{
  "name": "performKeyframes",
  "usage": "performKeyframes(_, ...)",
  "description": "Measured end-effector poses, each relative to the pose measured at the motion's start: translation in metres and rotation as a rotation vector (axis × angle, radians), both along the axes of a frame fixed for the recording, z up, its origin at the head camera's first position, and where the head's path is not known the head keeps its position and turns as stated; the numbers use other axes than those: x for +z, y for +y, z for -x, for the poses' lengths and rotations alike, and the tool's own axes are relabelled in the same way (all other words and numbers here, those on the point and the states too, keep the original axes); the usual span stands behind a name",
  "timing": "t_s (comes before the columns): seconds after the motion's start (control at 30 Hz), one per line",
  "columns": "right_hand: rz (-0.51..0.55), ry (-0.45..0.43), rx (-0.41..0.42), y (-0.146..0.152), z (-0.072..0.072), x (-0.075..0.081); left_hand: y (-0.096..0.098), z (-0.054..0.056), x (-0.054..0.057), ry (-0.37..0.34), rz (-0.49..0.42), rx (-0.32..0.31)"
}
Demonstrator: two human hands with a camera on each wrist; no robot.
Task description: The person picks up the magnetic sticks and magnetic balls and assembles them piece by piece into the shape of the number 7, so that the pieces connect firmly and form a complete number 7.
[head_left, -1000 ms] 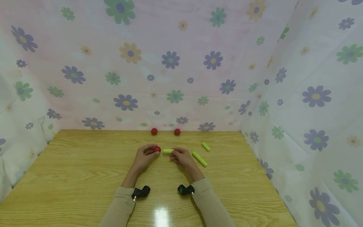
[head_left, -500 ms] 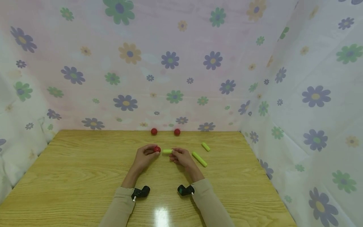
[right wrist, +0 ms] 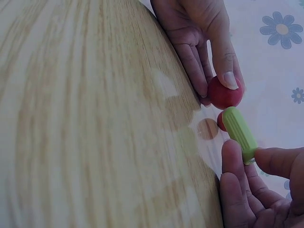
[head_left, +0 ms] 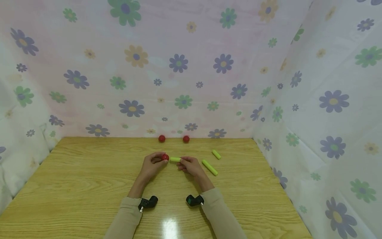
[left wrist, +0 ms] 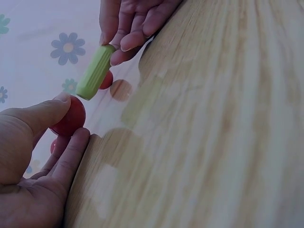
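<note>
A red ball is pinched between the thumb and fingers of my left hand, just above the wooden table. My right hand pinches one end of a short ribbed yellow-green stick, its free end pointing at the ball. In the left wrist view a narrow gap parts the stick from the ball. From the right wrist side the stick and the held ball look very close; touching or apart, I cannot tell there.
Two more red balls, one on the left and one on the right, rest at the table's back edge by the flowered cloth. Right of my right hand lie a longer green stick and a shorter one.
My right hand has brought the short stick slightly left, closer to the red ball. The left hand and its ball have stayed almost in place.
</note>
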State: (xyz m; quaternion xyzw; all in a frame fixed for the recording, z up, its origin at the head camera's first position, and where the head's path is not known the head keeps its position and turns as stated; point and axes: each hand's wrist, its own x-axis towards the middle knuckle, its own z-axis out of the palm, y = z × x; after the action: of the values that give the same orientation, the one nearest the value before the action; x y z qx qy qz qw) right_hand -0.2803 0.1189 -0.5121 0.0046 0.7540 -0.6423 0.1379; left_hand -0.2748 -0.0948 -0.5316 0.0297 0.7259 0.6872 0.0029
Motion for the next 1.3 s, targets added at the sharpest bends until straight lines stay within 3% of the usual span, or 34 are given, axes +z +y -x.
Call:
performKeyframes(0.27,-0.017,0.007,0.015,-0.002,-0.005,0.011,0.001,0.0,0.0,0.01,-0.008,-0.007)
performKeyframes(0.37,-0.017,0.013,0.002,-0.002,-0.002,0.004,0.0,0.0,-0.001,0.021,-0.019,-0.013)
performKeyframes(0.63,-0.01,0.019,0.012,-0.001,0.0,0.0,0.0,0.001,-0.002,0.014,-0.01,-0.006)
performKeyframes(1.3,0.034,-0.02,-0.02,0.002,-0.003,0.004,0.002,0.0,-0.001,0.022,-0.009,0.034)
